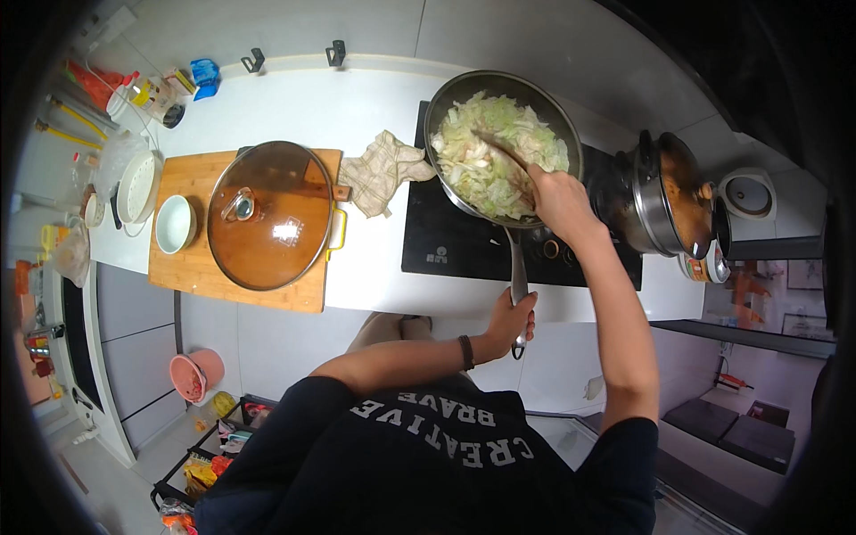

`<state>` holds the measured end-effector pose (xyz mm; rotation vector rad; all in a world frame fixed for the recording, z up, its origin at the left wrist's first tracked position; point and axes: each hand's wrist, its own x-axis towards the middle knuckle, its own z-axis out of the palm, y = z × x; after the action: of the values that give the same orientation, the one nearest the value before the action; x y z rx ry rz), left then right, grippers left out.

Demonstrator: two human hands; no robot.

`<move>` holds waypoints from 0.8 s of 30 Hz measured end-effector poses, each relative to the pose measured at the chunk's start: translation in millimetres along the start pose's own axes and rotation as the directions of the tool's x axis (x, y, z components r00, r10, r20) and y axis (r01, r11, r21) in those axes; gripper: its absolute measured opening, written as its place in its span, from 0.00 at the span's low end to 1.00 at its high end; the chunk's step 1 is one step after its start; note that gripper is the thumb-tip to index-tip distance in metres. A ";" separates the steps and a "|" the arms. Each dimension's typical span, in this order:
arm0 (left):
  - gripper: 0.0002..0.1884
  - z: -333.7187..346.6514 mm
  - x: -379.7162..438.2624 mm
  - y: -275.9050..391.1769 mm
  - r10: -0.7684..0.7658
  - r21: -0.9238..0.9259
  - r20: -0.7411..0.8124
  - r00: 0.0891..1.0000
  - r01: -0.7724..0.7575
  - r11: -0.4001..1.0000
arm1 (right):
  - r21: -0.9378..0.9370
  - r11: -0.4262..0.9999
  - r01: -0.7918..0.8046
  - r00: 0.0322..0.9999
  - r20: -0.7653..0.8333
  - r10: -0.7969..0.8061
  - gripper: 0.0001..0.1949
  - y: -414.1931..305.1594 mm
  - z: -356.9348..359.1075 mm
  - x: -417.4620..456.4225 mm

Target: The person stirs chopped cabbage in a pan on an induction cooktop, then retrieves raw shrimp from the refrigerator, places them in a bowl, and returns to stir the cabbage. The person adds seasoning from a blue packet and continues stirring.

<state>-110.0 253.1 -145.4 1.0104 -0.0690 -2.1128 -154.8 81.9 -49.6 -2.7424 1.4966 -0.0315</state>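
My left hand is wrapped around the metal handle of a deep frying pan, which sits on a black cooktop. Chopped pale green cabbage fills much of the pan. In my right hand is a brown spatula, probably wooden, whose far end is buried in the cabbage. My right forearm reaches over the cooktop from the right. A crumpled checked cloth lies left of the pan, its corner close to the rim.
A glass lid and a pale green bowl rest on a wooden cutting board. Right of the pan stands a lidded steel pot. Bottles and a white colander occupy the counter's left end. A pink bucket is on the floor.
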 end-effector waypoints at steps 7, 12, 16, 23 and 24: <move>0.12 -5.4 2.0 1.9 0.026 -0.019 -0.031 0.999 -0.027 0.999 | 0.018 1.000 0.001 0.978 0.209 -0.004 0.09 -42.9 -108.2 -47.4; 0.12 3.7 0.3 -2.7 0.016 0.037 -0.059 0.998 -0.014 0.999 | -0.051 0.996 -0.078 0.985 0.150 0.084 0.09 -33.1 -30.6 -23.5; 0.12 -1.8 -3.2 2.0 0.065 0.020 -0.033 0.997 -0.064 0.998 | 0.055 0.984 -0.172 0.985 -0.006 0.172 0.07 3.2 -30.4 -26.6; 0.14 -6.1 -7.7 0.0 0.259 0.171 -0.065 0.964 -0.245 0.954 | 0.224 0.879 -0.421 0.899 -0.029 0.438 0.05 67.6 -23.3 -50.2; 0.13 -5.9 -8.4 0.5 0.263 0.180 -0.040 0.964 -0.251 0.951 | 0.301 0.842 -0.448 0.880 -0.016 0.474 0.06 79.2 -4.3 -39.7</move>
<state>-102.4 260.0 -143.8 1.1061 -0.3409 -1.8587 -242.9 72.5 -47.7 -2.1200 1.9583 -0.3418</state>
